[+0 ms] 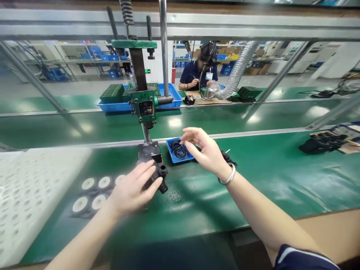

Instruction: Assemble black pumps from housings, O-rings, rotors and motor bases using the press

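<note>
My left hand [132,189] grips a black plastic pump-like part [159,173] that rests on the green mat just below the base of a green hand press [144,107]. My right hand [204,150], with a silver bangle on its wrist, hovers with fingers apart over a small blue tray [171,159] holding several thin black rings [179,150]. The fingertips are at the tray's right edge and nothing shows between them. The press ram stands above a black fixture block [148,150].
Several white round discs in a dark holder [92,193] lie to my left, beside a white perforated foam sheet [30,195]. Black parts [323,142] lie far right. Across the conveyor a person sits working near a flexible duct [239,69] and a large blue bin [112,107].
</note>
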Demonstrator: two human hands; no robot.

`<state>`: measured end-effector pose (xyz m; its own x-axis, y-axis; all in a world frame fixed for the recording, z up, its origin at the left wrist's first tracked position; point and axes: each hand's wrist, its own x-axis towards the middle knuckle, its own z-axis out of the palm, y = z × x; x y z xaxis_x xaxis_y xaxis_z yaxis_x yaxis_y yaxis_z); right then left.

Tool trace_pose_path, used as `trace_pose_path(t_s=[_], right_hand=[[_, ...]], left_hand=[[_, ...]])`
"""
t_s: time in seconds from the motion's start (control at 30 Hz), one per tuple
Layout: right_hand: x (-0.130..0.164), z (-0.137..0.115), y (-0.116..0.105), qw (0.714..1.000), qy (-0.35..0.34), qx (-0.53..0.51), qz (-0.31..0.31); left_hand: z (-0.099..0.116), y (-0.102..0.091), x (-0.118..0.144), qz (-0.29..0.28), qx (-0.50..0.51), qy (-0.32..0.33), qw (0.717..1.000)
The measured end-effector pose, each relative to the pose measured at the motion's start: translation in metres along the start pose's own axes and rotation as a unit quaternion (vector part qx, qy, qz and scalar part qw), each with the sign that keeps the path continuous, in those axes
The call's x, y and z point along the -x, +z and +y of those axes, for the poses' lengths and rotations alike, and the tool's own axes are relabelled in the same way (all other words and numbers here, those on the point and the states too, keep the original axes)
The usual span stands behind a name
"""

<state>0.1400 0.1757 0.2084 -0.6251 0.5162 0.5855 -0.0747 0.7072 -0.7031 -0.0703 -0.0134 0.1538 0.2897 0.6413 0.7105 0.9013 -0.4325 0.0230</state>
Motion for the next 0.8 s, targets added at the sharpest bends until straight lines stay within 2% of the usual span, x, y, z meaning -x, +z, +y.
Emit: trace_pose_path(t_s=[0.03,0.13,0.2,0.23,0.3,0.37,0.43,0.53,0.6,0.67,0.73,0.8], right_hand=[[0.008,0.003,0.001,1.0,0.018,0.002,-0.012],[0.025,0.005,0.001,0.998,0.044,0.022,-0.04],[0.034,0.002,-0.003,0.997,0.045,0.045,-0.052],[0.038,0.0,-0.005,0.996,0.042,0.057,-0.053],[0.048,-0.001,-0.01,0.995,0.04,0.073,-0.047],[0.061,0.001,-0.014,0.995,0.052,0.072,-0.036],[0.075,0.005,-0.015,0.994,0.077,0.064,-0.034],[0.097,0.017,-0.005,0.99,0.1,0.072,-0.067],[0.113,0.026,0.007,0.985,0.094,0.121,-0.085],[0.129,0.036,0.02,0.976,0.077,0.188,-0.081],[0.142,0.047,0.03,0.968,0.063,0.234,-0.069],[0.151,0.06,0.035,0.961,0.067,0.26,-0.058]], left_hand=[[0.005,0.002,-0.003,0.003,-0.001,-0.019,1.0],[0.015,0.01,-0.011,-0.014,0.01,-0.13,0.991],[0.023,0.013,-0.013,-0.03,0.029,-0.17,0.985],[0.028,0.014,-0.012,-0.028,0.037,-0.178,0.983],[0.042,0.017,-0.009,0.024,0.046,-0.18,0.982],[0.057,0.026,-0.006,0.099,0.052,-0.15,0.982],[0.07,0.044,-0.004,0.122,0.07,-0.106,0.984],[0.082,0.086,-0.005,0.092,0.124,-0.193,0.969],[0.087,0.115,-0.005,0.079,0.167,-0.268,0.946],[0.092,0.138,-0.004,0.032,0.196,-0.342,0.918],[0.098,0.153,-0.002,-0.028,0.223,-0.403,0.887],[0.103,0.161,0.002,-0.076,0.249,-0.422,0.869]])
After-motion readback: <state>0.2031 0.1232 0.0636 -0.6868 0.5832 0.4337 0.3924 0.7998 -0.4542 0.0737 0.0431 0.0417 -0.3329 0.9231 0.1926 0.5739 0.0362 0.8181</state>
